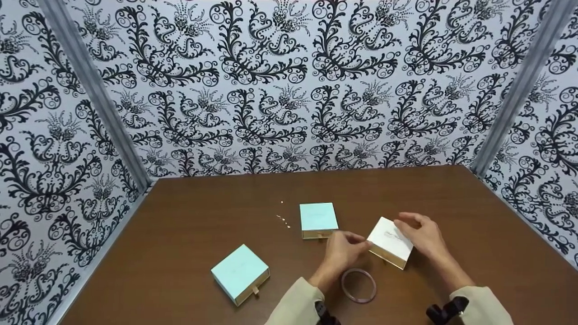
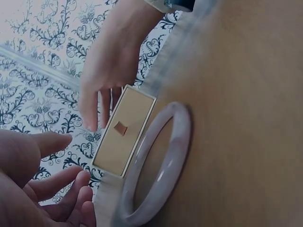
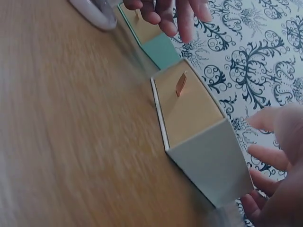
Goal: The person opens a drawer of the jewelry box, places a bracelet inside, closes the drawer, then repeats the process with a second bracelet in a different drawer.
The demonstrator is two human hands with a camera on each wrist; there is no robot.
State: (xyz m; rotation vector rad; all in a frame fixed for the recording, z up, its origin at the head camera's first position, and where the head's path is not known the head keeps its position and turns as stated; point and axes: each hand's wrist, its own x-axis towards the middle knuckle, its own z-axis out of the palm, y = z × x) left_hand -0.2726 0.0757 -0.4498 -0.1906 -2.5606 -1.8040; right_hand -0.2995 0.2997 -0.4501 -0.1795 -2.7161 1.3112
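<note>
A white drawer box (image 1: 390, 241) with a gold-coloured front and a small pull tab sits on the table between both hands. My left hand (image 1: 341, 253) is by the box's left corner, its fingers loosely bent; in the left wrist view a gap shows between them and the box. Along the opposite side is my right hand (image 1: 424, 237), fingers spread; in the right wrist view its fingertips (image 3: 258, 182) are at the box's edge, and contact is hard to tell. A pale, glossy bangle (image 2: 177, 142) lies flat on the table in front of the box.
One light-blue drawer box (image 1: 318, 216) stands behind my left hand, and another light-blue box (image 1: 241, 271) stands farther left. Several tiny pale bits (image 1: 283, 220) lie on the brown table (image 1: 203, 212). Patterned panels (image 1: 271, 99) enclose the back and sides.
</note>
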